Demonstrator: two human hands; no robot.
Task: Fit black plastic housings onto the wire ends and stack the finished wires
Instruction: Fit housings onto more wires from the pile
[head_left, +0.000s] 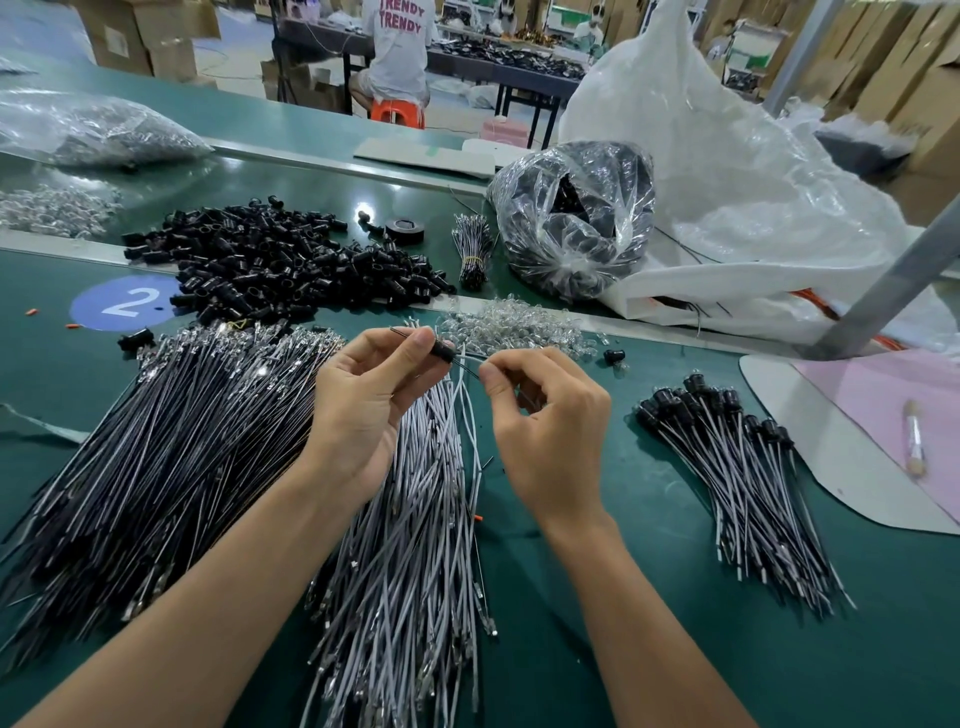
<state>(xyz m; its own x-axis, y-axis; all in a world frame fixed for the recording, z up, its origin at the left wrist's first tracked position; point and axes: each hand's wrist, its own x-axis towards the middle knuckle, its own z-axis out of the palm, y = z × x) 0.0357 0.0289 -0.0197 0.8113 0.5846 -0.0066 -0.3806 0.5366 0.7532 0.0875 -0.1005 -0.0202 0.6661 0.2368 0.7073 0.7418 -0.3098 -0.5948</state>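
Green table (597, 597) carries all items. Left hand (363, 400) is raised above the table, thumb and fingers pinching a small black plastic housing (441, 351). Right hand (545, 431) sits just beside it, thumb and forefinger closed on a thin black wire (470, 370) that leaves the housing on its right side; the remaining fingers are curled. Housing and wire are held above the far end of a loose heap of grey-white wires (410, 545) at the centre of the table.

Left of that heap lies a larger heap of black wires with metal terminals (171, 441). To the right, well apart, lies a stack of finished wires with black housings fitted (737, 478), housings toward the far end.

Beyond the hands:
- pile of loose black plastic housings (280, 260), just beside a blue round marker bearing the numeral 2 (122, 303)
- scatter of small clear bulbs (514, 325)
- small banded wire bundle (471, 249)
- roll of black tape (405, 228)
- clear plastic bag of black parts (576, 218)

1 stray black housing (614, 356) lies near the bulbs.
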